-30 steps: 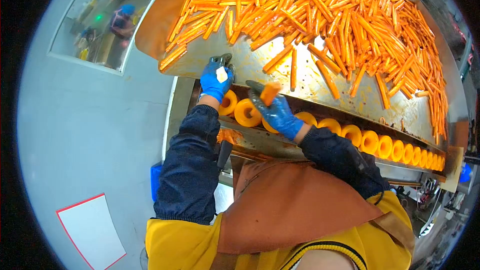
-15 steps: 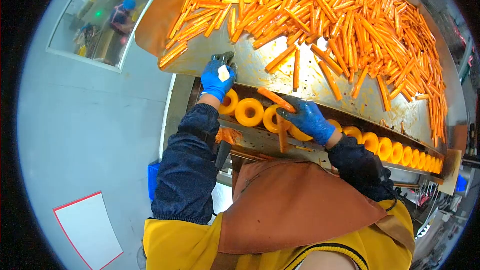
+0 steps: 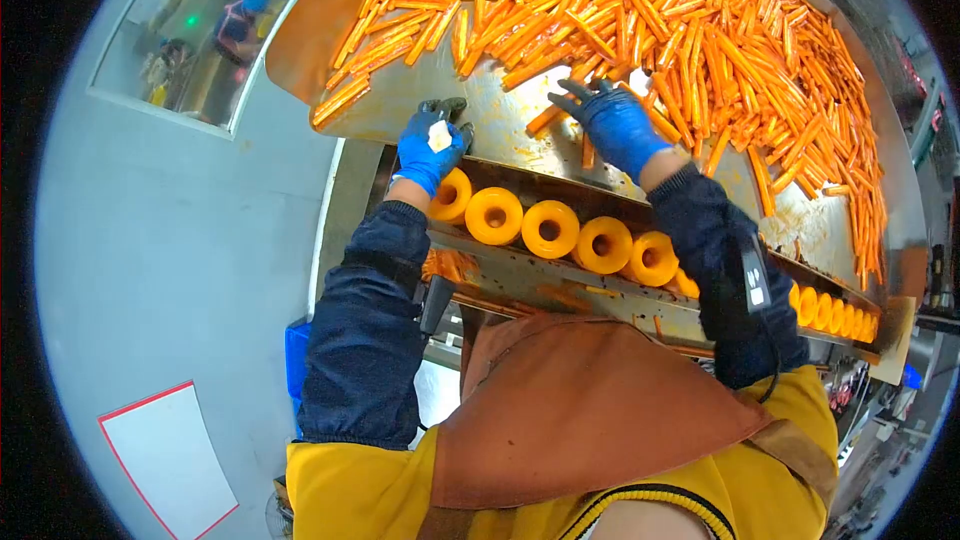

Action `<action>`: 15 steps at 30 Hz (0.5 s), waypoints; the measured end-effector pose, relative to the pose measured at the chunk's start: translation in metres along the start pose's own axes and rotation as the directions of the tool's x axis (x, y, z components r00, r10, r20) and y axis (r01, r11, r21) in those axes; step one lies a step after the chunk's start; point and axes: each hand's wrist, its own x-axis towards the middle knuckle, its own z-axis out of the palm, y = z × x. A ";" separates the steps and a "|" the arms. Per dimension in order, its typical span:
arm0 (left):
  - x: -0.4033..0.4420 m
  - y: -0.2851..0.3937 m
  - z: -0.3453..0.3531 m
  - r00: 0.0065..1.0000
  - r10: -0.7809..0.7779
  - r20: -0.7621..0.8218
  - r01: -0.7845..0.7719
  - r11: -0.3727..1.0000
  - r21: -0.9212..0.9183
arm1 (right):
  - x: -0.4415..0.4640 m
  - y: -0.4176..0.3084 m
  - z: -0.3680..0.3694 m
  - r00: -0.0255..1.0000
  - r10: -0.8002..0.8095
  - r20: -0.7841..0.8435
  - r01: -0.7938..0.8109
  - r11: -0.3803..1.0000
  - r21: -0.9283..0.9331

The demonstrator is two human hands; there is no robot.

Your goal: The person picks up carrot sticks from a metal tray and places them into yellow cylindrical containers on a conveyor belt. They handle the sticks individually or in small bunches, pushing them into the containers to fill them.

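Note:
My left hand (image 3: 433,143), in a blue glove with dark fingertips, rests at the near edge of the metal tray (image 3: 480,120). A small white patch shows on its back, and its fingers are apart. My right hand (image 3: 610,125), gloved the same way, is spread over a few loose orange sticks (image 3: 545,118) near the front of the large pile (image 3: 700,30). Nothing shows held in either hand. Below the tray edge runs a row of yellow-orange rings (image 3: 550,229) with dark centres.
A metal ledge (image 3: 560,292) with orange scraps lies under the rings. A window (image 3: 190,30) in the left wall shows a person in a blue cap. A white sheet with a red border (image 3: 168,460) is at lower left. A blue bin (image 3: 297,350) stands beside my left sleeve.
My right hand has moved from the rings up over the tray and spread its fingers. The orange sticks it held are gone from it. My left hand has stayed nearly in place.

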 end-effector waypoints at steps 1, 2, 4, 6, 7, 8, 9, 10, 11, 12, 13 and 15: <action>0.000 -0.003 0.000 1.000 0.012 -0.019 -0.013 0.999 -0.038 | -0.001 0.001 0.005 0.998 -0.022 0.057 0.017 0.996 0.092; 0.001 -0.004 0.002 0.999 0.024 -0.040 -0.027 0.997 -0.076 | -0.002 0.002 0.010 0.993 -0.050 0.110 0.030 0.983 0.182; -0.010 0.014 -0.002 0.982 0.076 -0.170 -0.103 0.982 -0.156 | 0.001 -0.001 0.001 0.969 -0.101 0.225 0.032 0.956 0.290; -0.033 0.042 -0.002 0.943 0.204 -0.263 -0.272 0.928 -0.255 | 0.000 -0.004 -0.019 0.927 -0.124 0.354 0.006 0.949 0.316; -0.052 0.067 -0.016 0.930 0.368 0.014 -0.368 0.930 0.007 | -0.007 0.003 -0.008 0.945 -0.127 0.301 0.009 0.931 0.365; -0.074 0.087 -0.029 0.849 0.423 0.318 -0.502 0.833 0.232 | -0.013 0.008 -0.012 0.932 -0.076 0.353 -0.063 0.928 0.366; -0.096 0.077 -0.007 0.726 0.603 0.329 -0.590 0.793 -0.152 | -0.019 0.010 -0.020 0.914 -0.027 0.404 -0.134 0.922 0.365; -0.117 0.075 0.008 0.579 0.698 0.422 -0.638 0.710 -0.298 | -0.024 0.012 -0.027 0.891 0.017 0.453 -0.201 0.910 0.362; -0.152 0.067 0.036 0.684 0.686 0.250 -0.545 0.707 -0.450 | -0.030 0.018 -0.032 0.886 0.110 0.450 -0.313 0.859 0.405; -0.176 0.062 0.051 0.651 0.643 0.403 -0.477 0.760 -0.443 | -0.035 0.018 -0.042 0.866 0.298 0.403 -0.461 0.789 0.407; -0.188 0.062 0.056 0.597 0.587 0.547 -0.408 0.809 -0.423 | -0.038 0.023 -0.055 0.826 0.409 0.388 -0.541 0.770 0.338; -0.197 0.062 0.067 0.546 0.471 0.693 -0.335 0.881 -0.334 | -0.050 0.032 -0.058 0.737 0.523 0.428 -0.643 0.737 0.207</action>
